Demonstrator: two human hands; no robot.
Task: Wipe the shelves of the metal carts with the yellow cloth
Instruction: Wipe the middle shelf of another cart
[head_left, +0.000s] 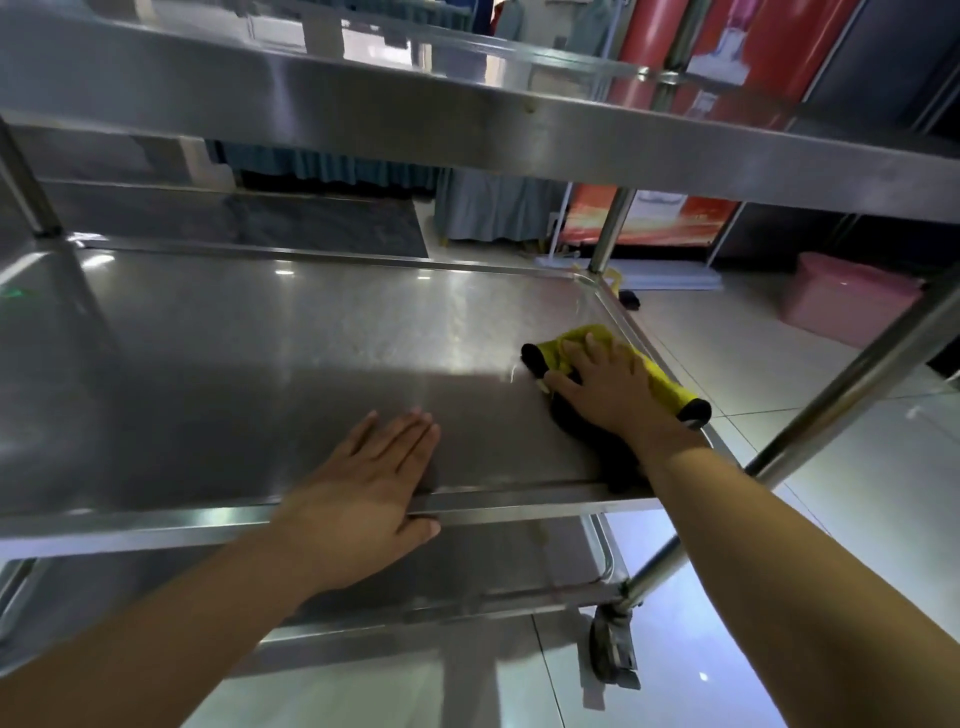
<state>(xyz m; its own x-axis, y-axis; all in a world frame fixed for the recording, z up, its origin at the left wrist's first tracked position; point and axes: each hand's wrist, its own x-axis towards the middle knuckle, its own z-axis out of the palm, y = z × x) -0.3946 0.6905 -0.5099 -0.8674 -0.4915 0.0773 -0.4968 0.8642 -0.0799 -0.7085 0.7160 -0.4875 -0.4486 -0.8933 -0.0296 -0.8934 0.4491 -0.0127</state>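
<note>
The yellow cloth (613, 364) lies on the middle shelf (260, 338) of the metal cart (467, 119), close to the shelf's right edge and not far from its back right corner. The cloth has black ends, and one of them reaches the raised rim on the right. The right hand (605, 389) lies flat on the cloth with the fingers straight and spread, so it presses the cloth down and does not grip it. The left hand (363, 483) rests on the front part of the same shelf, well apart from the cloth. Its fingers are straight and together, and the thumb hooks under the front rim; I think this steadies the cart, which stands on wheels.

The cloth looks soft, thin and light. It probably bunches up easily, so a flat palm on its middle is a good way to move it. The steel shelf is smooth and shiny, so the cloth should slide with little force. Much of the shelf to the left of the cloth probably remains to be wiped, and the lower shelf (519, 566) too.
</note>
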